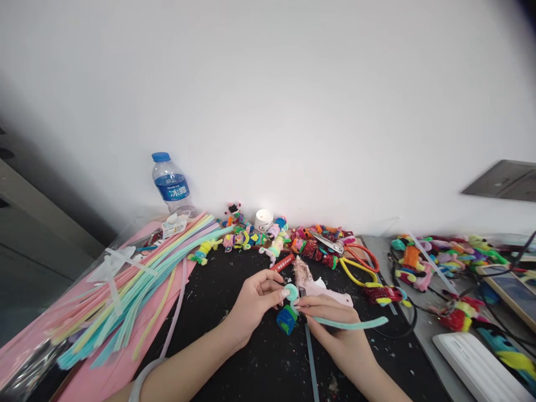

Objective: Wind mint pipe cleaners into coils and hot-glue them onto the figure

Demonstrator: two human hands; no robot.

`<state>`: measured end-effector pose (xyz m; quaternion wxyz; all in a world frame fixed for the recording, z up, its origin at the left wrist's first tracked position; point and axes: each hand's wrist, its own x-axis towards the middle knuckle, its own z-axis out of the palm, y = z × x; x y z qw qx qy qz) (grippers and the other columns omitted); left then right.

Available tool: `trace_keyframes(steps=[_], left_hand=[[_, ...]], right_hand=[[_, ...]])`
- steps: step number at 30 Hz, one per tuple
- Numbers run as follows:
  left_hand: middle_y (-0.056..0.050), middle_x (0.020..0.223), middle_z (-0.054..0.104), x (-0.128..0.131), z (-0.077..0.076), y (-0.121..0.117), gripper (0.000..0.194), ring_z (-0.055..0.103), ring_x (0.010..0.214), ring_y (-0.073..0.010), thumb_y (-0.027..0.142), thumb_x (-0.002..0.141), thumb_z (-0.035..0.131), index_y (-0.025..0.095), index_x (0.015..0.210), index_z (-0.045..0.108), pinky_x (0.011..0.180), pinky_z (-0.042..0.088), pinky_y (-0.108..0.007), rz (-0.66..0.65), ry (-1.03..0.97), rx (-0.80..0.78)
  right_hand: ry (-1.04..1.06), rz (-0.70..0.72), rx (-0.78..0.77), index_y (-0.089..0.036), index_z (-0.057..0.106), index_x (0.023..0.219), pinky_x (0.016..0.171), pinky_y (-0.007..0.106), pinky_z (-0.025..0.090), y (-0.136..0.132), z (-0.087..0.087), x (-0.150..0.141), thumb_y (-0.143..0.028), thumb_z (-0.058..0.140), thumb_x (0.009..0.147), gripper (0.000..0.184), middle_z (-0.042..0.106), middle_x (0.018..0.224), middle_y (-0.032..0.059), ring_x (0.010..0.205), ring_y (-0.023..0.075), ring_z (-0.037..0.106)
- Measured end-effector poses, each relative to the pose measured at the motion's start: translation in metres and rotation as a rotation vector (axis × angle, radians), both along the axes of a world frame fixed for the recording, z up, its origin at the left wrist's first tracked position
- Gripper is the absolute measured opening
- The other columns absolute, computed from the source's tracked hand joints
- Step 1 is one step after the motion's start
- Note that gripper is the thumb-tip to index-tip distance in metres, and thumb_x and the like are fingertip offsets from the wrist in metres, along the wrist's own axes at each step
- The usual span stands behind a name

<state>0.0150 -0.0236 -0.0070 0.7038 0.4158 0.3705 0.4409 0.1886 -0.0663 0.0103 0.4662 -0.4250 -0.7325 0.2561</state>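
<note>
My left hand [255, 301] pinches a small coiled roll of teal pipe cleaner [291, 292] between thumb and fingertips. My right hand [335, 329] holds the same teal pipe cleaner; its loose tail [355, 324] runs out to the right over the black mat [234, 357]. A small blue and green coiled piece [287, 320] lies on the mat just below the two hands. A pink glue gun [318, 287] lies just behind my right hand.
A bundle of pastel pipe cleaners [138, 279] lies on pink sheets at the left. A water bottle [171, 187] stands by the wall. Finished fuzzy figures [276, 237], a lit candle [263, 219], scissors [355, 262] and a phone [508, 290] crowd the back and right.
</note>
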Motion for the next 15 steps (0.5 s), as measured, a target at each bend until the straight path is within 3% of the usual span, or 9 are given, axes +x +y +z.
trace_keyframes(steps=[15], left_hand=[[0.003, 0.059, 0.06, 0.0001, -0.0002, -0.0002, 0.019, 0.051, 0.055, -0.0081, 0.018, 0.068, 0.071, 0.014, 0.078, 0.055, 0.054, 0.039, -0.019, -0.004, -0.011, 0.007]], right_hand=[[-0.04, 0.01, 0.036, -0.021, 0.074, 0.084, 0.074, 0.033, 0.054, 0.0006, 0.0005, 0.0002, -0.005, 0.06, 0.075, 0.023, 0.074, 0.086, 0.0078, 0.08, 0.0205, 0.068]])
